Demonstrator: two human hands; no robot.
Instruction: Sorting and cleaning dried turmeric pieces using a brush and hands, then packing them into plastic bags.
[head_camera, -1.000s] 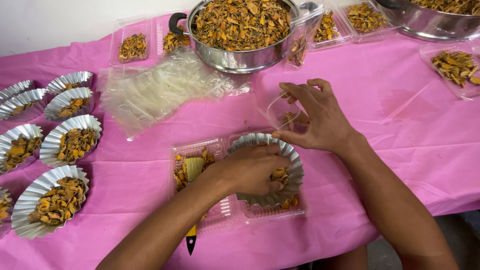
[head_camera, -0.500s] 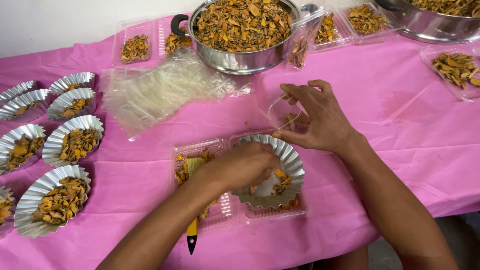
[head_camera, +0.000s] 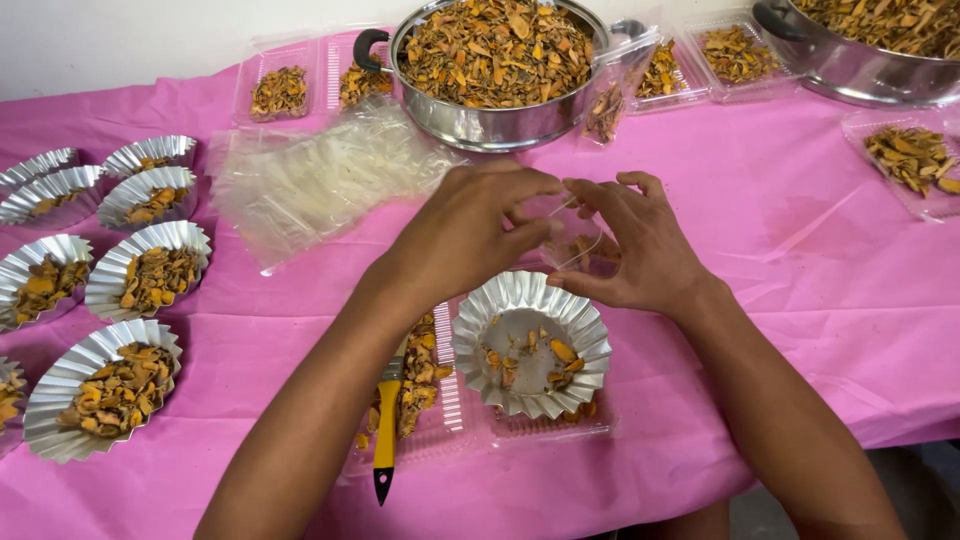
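- Small clear cup (head_camera: 575, 240): gripped between the fingers of left hand (head_camera: 480, 225) and right hand (head_camera: 640, 245).
- Fluted foil dish (head_camera: 530, 345) sits just below.

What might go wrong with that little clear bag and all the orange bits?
Both hands, left hand and right hand, hold the small clear bag above the foil cup; it might slip and scatter pieces over the pink tablecloth. A forearm crosses the yellow-handled tool near the table's edge and might knock it off.
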